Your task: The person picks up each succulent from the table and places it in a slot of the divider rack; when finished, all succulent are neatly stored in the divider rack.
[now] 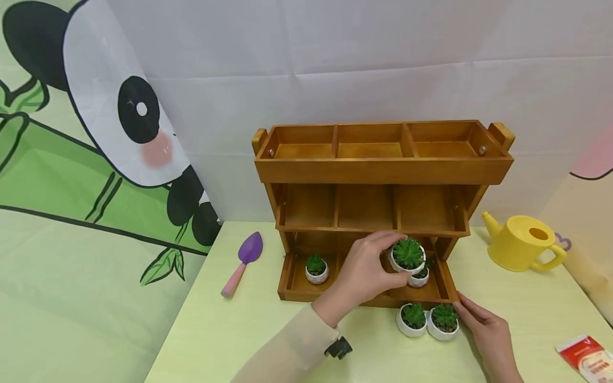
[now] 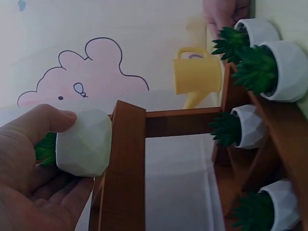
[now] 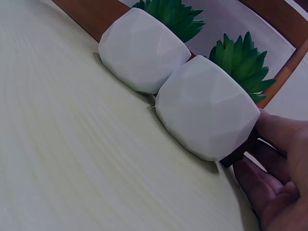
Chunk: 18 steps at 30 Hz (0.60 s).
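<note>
My left hand [image 1: 366, 266] grips a small potted succulent [image 1: 408, 254] by its white faceted pot, thumb on one side and fingers on the other. It is held above the bottom tier of a brown wooden shelf [image 1: 383, 171]. Partly hidden below it, another potted succulent [image 1: 419, 275] stands in the right compartment. A further succulent [image 1: 316, 268] sits in the left compartment. My right hand [image 1: 490, 330] holds the front right corner of the bottom tier. Beside it, two potted succulents [image 3: 207, 110] stand on the table against the shelf's front.
A purple trowel with a pink handle [image 1: 241, 264] lies left of the shelf. To the right stands a yellow watering can [image 1: 519, 244]. A red and white packet [image 1: 591, 359] lies at the table's right edge. Printed cloth hangs behind.
</note>
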{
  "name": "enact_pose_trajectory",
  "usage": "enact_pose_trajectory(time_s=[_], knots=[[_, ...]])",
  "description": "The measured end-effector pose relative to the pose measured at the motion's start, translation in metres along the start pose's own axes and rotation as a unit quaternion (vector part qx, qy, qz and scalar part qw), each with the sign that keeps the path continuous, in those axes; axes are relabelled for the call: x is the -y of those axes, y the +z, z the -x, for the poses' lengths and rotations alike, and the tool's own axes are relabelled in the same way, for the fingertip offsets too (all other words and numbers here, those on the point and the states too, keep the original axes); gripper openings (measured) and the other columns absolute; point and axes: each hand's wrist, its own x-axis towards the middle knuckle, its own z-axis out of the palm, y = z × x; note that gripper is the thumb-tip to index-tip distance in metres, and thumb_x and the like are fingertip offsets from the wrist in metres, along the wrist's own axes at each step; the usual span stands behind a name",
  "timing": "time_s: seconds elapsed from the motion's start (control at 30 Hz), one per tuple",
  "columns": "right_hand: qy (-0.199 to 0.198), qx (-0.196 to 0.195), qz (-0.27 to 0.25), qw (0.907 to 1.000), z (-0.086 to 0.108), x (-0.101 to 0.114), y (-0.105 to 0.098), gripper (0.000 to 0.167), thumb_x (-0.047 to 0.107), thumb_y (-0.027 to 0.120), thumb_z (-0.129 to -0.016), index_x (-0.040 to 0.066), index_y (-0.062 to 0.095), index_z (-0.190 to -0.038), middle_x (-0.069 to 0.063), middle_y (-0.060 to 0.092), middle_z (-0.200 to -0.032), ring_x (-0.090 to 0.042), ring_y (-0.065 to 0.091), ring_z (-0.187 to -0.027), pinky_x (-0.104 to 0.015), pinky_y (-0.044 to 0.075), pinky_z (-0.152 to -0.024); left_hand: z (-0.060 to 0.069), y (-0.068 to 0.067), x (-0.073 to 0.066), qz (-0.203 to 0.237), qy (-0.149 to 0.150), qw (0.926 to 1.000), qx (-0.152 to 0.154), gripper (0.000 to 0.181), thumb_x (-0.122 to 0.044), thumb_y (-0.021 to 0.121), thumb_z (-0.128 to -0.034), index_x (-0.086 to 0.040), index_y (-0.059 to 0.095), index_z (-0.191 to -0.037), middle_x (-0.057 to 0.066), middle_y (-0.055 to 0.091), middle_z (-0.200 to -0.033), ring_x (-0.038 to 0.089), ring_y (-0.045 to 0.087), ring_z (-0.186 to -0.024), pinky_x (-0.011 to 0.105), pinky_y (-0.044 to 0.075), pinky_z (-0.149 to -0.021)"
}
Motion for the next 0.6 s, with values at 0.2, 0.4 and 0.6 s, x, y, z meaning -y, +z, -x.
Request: enact_pose_trajectory(time_s=[0.2,0.4,0.6], knots=[[0.014,0.001,0.016,0.9998,0.000,0.002,0.000,0.063,0.052,0.074,-0.094,0.014,0.065,-0.143,0.019,0.064,-0.130,0.017,0.050,-0.116,-0.001,0.041,-0.087,-0.025,-0.007,-0.007,0.015,0.017,0.9996,-0.017,0.059,-0.017,0.092,-0.0800,-0.013,0.069,-0.134,-0.003,0.065,-0.138,0.007,0.060,-0.124,0.017,0.047,-0.101],[0.016,0.004,0.012,0.9998,-0.001,0.004,-0.001,0.062,0.052,0.074,-0.094,0.014,0.065,-0.143,0.016,0.064,-0.132,0.016,0.051,-0.116,-0.002,0.042,-0.087,-0.051,-0.007,-0.010,-0.001,0.038,0.9990,-0.024,0.059,-0.018,0.092,-0.0808,-0.012,0.069,-0.135,-0.001,0.065,-0.137,0.007,0.061,-0.121,0.018,0.048,-0.101],[0.046,0.016,0.022,0.9985,-0.002,0.004,-0.001,0.067,0.057,0.072,-0.093,0.016,0.062,-0.145,0.006,0.060,-0.138,-0.005,0.051,-0.133,-0.004,0.045,-0.087,-0.078,-0.001,-0.009,-0.034,0.047,0.9978,-0.031,0.058,-0.020,0.093,-0.0802,-0.012,0.070,-0.133,-0.001,0.070,-0.127,0.007,0.063,-0.112,0.014,0.047,-0.097]])
